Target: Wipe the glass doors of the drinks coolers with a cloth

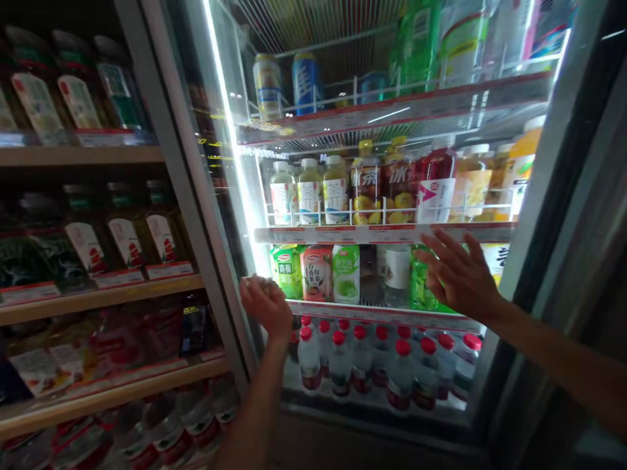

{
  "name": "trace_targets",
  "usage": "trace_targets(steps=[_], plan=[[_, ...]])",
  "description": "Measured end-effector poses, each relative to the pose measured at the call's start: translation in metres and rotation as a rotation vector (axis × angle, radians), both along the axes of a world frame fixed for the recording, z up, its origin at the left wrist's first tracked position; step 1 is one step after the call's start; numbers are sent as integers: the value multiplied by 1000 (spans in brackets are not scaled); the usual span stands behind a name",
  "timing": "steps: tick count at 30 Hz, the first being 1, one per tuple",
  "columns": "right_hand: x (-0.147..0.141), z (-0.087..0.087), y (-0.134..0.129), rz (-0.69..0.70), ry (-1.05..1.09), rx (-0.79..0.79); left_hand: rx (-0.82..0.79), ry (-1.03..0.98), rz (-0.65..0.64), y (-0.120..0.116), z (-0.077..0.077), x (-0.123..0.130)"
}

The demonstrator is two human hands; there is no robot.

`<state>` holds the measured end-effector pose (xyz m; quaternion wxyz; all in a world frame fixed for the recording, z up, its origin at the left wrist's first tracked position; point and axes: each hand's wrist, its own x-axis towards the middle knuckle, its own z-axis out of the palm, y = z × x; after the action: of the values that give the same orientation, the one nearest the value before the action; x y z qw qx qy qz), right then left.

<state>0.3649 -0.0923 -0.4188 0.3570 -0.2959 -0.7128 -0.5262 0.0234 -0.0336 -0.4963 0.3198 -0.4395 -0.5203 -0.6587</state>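
Observation:
A lit cooler holds drinks on several shelves. My left hand [265, 303] is closed near the cooler's left edge, beside a green carton [288, 274]; what it holds, if anything, is hidden. My right hand [458, 274] has its fingers spread and holds nothing, in front of the carton shelf at the right, near a green package [422, 281]. Between my hands stand a red carton [317, 275], a green-and-white carton [346, 275] and a clear bottle with a white label [396, 267].
Tea and juice bottles [366, 179] fill the shelf above. Red-capped water bottles [360, 359] stand at the bottom. Cans [304, 81] and a large green bottle [420, 42] are on the top shelf. Wooden shelves [98, 297] with bottles stand at the left.

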Motion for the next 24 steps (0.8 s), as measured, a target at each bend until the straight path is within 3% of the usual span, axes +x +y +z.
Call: trace_targets(steps=[2,3,6,8,11,13,15,18,22,24], plan=[[-3,0,-1,5,13,-9,12,-17,-67,-1,2,9],[-4,0,0,9,16,-12,3,75,-131,-4,1,24],[-3,1,0,17,5,-8,1,558,-311,-16,-7,82],[-1,1,0,16,-9,7,31,767,-347,-20,-11,97],[1,0,0,4,-22,3,6,640,-280,-13,-10,62],[2,-1,0,-5,-10,-10,-31,268,-137,-4,-9,20],[1,-2,0,-14,8,-23,10,74,-60,2,-11,-5],[0,-3,0,-18,10,-27,12,73,-72,-4,-24,13],[1,-2,0,0,20,-47,-54,579,-279,-20,-45,72],[1,-2,0,16,25,-53,-84,703,-316,-20,-49,69]])
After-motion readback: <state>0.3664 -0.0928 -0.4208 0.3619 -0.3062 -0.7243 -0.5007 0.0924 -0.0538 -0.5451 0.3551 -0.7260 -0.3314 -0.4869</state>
